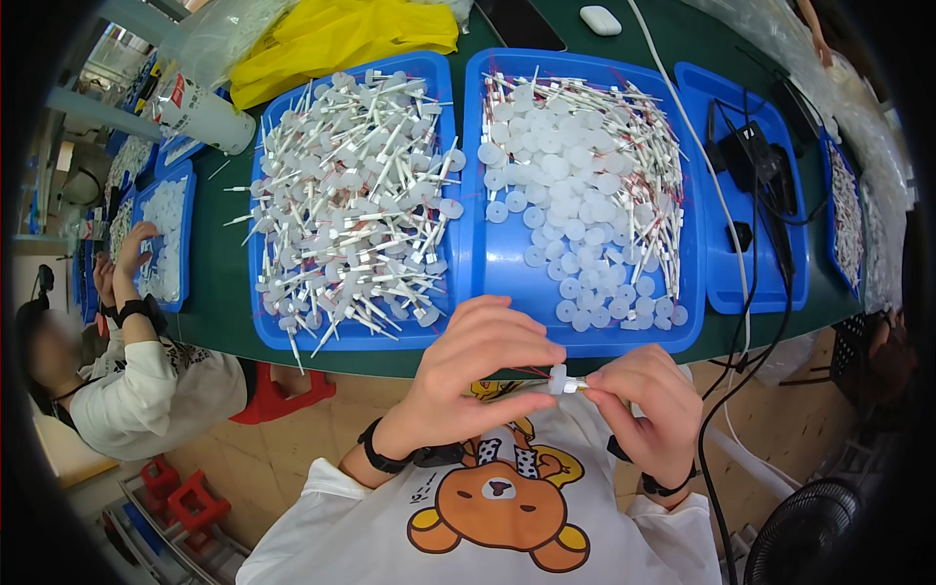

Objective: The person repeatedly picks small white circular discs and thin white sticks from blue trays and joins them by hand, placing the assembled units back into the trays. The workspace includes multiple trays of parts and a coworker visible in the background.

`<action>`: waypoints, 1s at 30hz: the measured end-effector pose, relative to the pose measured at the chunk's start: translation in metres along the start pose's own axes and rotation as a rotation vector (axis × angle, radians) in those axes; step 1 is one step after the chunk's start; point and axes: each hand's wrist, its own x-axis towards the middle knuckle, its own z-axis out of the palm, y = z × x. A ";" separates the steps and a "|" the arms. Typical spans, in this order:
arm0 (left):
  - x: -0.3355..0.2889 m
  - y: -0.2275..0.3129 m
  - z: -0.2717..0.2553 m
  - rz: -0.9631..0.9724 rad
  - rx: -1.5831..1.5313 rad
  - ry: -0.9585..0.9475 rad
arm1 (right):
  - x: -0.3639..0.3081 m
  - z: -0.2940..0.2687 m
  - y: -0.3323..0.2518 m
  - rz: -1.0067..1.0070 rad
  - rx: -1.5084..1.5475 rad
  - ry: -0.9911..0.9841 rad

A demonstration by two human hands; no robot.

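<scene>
In front of my chest, just off the table's near edge, I hold a small translucent white plastic disc (pixel 559 378) with a white stem and thin red wires. My left hand (pixel 480 366) closes on the disc, its thumb below and forefinger above. With thumb and forefinger, my right hand (pixel 645 405) pinches the tip of the white stem that sticks out of the disc. Beyond my hands, a blue tray (pixel 497 283) holds loose discs and white stick-like wired pieces. The blue tray (pixel 258 185) to its left is heaped with discs that have sticks through them.
A cup (pixel 210 117) and a yellow plastic bag (pixel 341 41) lie past the left tray. To the right, another blue tray (pixel 726 283) holds black adapters and cables. A white cable (pixel 682 107) crosses the right tray's edge. A co-worker (pixel 166 390) sits at the left; a fan (pixel 809 531) stands lower right.
</scene>
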 end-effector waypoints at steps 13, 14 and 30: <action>-0.046 0.006 -0.087 -0.157 0.540 0.608 | 0.004 0.003 0.003 0.122 -0.091 0.044; -0.051 0.006 -0.095 -0.203 0.624 0.753 | 0.005 0.003 0.004 0.116 -0.097 0.039; -0.084 0.014 -0.111 -0.601 0.924 0.794 | 0.008 0.001 0.007 0.222 -0.157 0.041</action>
